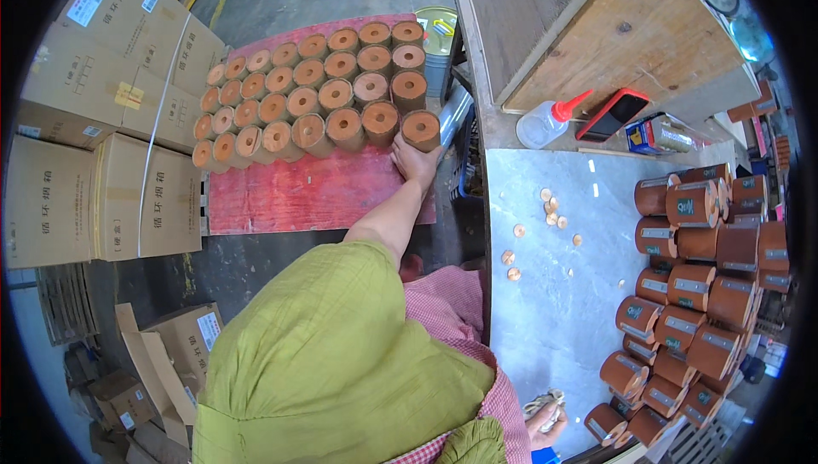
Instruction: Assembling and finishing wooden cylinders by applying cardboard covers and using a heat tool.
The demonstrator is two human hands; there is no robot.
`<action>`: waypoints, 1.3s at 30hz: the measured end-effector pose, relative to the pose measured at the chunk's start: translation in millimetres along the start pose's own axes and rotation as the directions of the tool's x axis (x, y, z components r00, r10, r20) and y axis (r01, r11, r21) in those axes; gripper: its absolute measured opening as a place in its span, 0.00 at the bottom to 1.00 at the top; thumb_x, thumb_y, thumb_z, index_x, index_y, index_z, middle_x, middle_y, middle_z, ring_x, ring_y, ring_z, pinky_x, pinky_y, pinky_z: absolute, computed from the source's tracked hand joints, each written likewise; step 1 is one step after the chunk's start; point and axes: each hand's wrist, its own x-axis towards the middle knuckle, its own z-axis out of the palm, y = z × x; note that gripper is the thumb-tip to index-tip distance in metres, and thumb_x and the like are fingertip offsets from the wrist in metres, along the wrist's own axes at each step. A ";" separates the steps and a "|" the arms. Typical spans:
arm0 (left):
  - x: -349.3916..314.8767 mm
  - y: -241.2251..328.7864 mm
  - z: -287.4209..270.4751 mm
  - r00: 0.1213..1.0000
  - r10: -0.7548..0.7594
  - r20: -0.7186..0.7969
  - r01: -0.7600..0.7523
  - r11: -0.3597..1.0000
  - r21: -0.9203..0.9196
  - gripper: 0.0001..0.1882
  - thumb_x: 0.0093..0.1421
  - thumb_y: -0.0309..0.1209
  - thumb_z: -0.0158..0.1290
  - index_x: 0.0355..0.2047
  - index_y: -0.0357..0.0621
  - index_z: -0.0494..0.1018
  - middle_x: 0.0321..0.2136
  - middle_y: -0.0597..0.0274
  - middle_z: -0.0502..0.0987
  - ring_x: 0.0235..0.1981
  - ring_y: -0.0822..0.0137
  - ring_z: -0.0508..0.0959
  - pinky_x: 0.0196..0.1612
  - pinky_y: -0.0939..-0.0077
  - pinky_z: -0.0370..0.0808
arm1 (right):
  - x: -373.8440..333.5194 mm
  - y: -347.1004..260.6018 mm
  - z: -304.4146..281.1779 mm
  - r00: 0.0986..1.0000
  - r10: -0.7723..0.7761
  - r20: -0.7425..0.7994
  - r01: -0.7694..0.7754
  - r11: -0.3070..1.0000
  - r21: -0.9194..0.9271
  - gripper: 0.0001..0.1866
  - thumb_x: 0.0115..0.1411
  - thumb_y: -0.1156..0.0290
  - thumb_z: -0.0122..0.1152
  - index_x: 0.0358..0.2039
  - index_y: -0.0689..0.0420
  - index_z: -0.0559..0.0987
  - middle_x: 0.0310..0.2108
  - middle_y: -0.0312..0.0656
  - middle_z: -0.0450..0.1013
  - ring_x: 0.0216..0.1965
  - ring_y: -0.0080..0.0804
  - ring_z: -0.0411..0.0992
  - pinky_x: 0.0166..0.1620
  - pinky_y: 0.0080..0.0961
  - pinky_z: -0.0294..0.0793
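My left hand (415, 161) reaches across to a red board and grips a brown cylinder (421, 129) at the near right end of several rows. That cylinder is upright, with an orange-brown round top and a small hole in its centre. Its neighbour, a similar cylinder (380, 121), stands just left of it. At the near end of the grey tabletop (554, 328), my right hand (544, 426) is closed around a crumpled whitish cloth (554, 404). Several small pale round discs (552, 205) lie scattered on that tabletop.
Brown cylinders with metal strips (688, 285) are stacked along the table's right side. A squeeze bottle with a red tip (545, 123), a phone in a red case (615, 115) and a wooden box (622, 46) stand at the far end. Cardboard boxes (51, 191) rise at the left.
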 end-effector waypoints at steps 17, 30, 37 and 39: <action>7.6 26.4 44.9 0.862 -0.490 -0.130 0.484 0.872 -0.075 0.48 0.42 0.43 0.76 0.59 0.41 0.63 0.54 0.36 0.71 0.57 0.35 0.71 0.60 0.44 0.71 | 14.3 -22.8 27.5 0.994 0.108 -0.021 -0.108 0.994 -0.020 0.12 0.70 0.64 0.61 0.42 0.60 0.77 0.30 0.39 0.76 0.30 0.25 0.72 0.33 0.23 0.73; 34.3 36.2 85.3 0.606 -0.783 -0.142 0.775 0.621 -0.117 0.50 0.49 0.39 0.71 0.68 0.45 0.57 0.62 0.41 0.67 0.62 0.41 0.69 0.65 0.50 0.68 | -18.1 -20.2 14.1 0.972 0.188 -0.139 -0.188 0.982 0.015 0.09 0.67 0.72 0.63 0.45 0.61 0.77 0.39 0.40 0.77 0.40 0.25 0.73 0.42 0.23 0.74; 148.3 -96.6 37.4 0.247 -0.087 0.965 0.793 0.590 -0.149 0.27 0.77 0.39 0.36 0.68 0.36 0.62 0.67 0.47 0.66 0.68 0.53 0.66 0.73 0.57 0.59 | 5.5 -67.1 13.3 0.925 -0.018 -0.379 -0.042 0.988 -0.151 0.19 0.60 0.73 0.68 0.50 0.63 0.78 0.42 0.49 0.80 0.42 0.33 0.79 0.48 0.29 0.77; 129.4 -115.1 31.6 0.356 -0.206 0.911 0.745 0.651 -0.144 0.29 0.75 0.45 0.40 0.68 0.40 0.63 0.63 0.51 0.69 0.64 0.55 0.68 0.67 0.61 0.68 | -0.4 -48.3 -1.2 0.855 -0.139 -0.499 0.003 0.964 -0.264 0.22 0.58 0.71 0.71 0.52 0.63 0.77 0.40 0.49 0.80 0.42 0.42 0.79 0.50 0.34 0.75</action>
